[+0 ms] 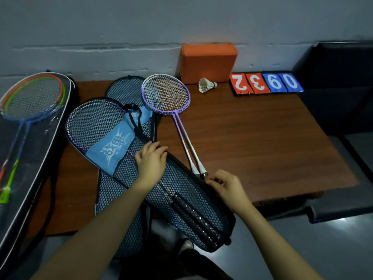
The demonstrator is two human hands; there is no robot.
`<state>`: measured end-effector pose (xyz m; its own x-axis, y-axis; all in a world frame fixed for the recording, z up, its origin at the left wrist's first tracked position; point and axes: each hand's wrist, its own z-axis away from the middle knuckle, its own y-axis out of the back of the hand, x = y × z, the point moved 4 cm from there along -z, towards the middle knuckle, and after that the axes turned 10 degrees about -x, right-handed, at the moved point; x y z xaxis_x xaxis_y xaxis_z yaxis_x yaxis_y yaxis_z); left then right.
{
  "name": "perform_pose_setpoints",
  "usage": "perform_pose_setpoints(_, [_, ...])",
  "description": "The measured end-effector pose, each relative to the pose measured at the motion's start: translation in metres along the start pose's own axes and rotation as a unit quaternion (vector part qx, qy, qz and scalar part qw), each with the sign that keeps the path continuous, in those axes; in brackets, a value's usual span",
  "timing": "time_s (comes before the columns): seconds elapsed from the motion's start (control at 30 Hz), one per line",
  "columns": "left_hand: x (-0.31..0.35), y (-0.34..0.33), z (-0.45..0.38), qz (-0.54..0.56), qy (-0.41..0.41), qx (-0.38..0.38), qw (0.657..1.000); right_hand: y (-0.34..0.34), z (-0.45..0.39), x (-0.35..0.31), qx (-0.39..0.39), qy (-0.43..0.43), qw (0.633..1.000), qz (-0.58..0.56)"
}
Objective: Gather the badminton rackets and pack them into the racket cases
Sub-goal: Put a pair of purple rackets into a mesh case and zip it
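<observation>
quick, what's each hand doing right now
Left hand: open, fingers resting flat on the mesh racket case.
Right hand: fingers curled, pinching the case's edge by the racket handles.

The person's two forearms are bare up to the picture's lower edge; no sleeve covers them. The left hand [151, 161] and the right hand [228, 188] wear no glove, ring or watch. The nails are short and plain. Between the arms, low in the view, dark trousers [175, 265] and a dark shoe [186, 246] with a light part show.
</observation>
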<state>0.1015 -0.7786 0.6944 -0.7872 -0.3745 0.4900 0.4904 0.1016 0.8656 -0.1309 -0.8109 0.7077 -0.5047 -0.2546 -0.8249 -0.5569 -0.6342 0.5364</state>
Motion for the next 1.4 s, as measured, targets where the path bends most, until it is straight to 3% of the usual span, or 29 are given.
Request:
perform_pose_setpoints(0.1, [0.035,-0.015,0.028,-0.005,-0.156,-0.098,0.983,0.0,-0.001,0.0,0.01,-0.001,1.0,-0.028])
perform_pose_setpoints(0.17, [0.05,-0.027,0.045,-0.028,-0.203,-0.128,0.97,0.0,-0.004,-0.003,0.006,0.008,0.999,-0.037])
perform_pose_setpoints(0.43, [0.056,-0.022,0.042,-0.019,-0.149,-0.03,0.988,0.009,0.005,0.0,0.008,0.04,0.999,0.027])
perform_pose_setpoints(0.67, [0.08,-0.025,0.013,0.008,-0.096,-0.01,0.995,0.036,0.049,0.028,0.138,0.002,0.989,0.059])
perform_pose_setpoints(0.77, [0.085,-0.029,0.001,0.015,-0.072,0.001,0.997,0.044,0.06,0.03,0.169,0.003,0.977,0.131])
perform_pose_setpoints(0.87, [0.087,-0.029,-0.007,0.029,-0.06,0.011,0.998,0.047,0.072,0.038,0.191,-0.009,0.974,0.125])
perform_pose_setpoints(1.07, [0.081,-0.035,-0.006,0.033,-0.055,-0.003,0.998,0.029,0.086,0.055,0.177,-0.071,0.981,0.043])
perform_pose_setpoints(1.17, [0.079,-0.038,0.0,0.011,-0.072,-0.018,0.997,0.029,0.077,0.051,0.184,-0.054,0.981,0.039])
perform_pose_setpoints(1.27, [0.07,-0.042,0.023,-0.012,-0.05,-0.031,0.998,0.027,0.057,0.044,0.168,-0.049,0.981,0.077])
perform_pose_setpoints(1.4, [0.048,-0.056,0.064,-0.028,0.056,-0.048,0.997,0.011,0.019,0.034,0.08,-0.058,0.974,0.202])
